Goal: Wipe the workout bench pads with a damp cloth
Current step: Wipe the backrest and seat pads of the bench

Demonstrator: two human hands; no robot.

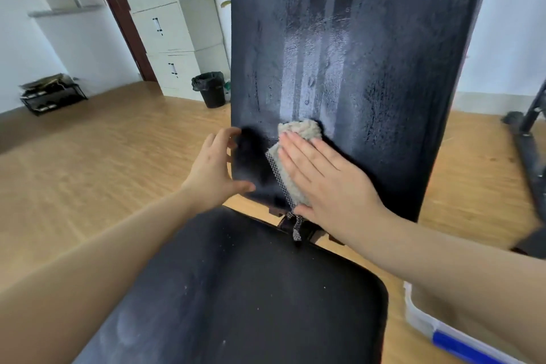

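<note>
The black back pad (369, 53) of the bench rises upright ahead, streaked with pale dust and darker wiped bands. Low on it lies a grey fluffy cloth (291, 154) with a checked edge, and my right hand (325, 177) presses it flat with straight fingers. My left hand (214, 170) holds the pad's lower left edge, fingers curved round it. The black seat pad (236, 289) lies below, speckled with white dust. A checked strap (296, 226) hangs in the gap between the two pads.
Wooden floor spreads around the bench. A black bin (210, 89) stands by white cabinets (165, 38) at the back left, and a low shoe rack (51, 96) sits far left. Black frame legs (529, 139) stand at right. A clear plastic box (437, 331) sits bottom right.
</note>
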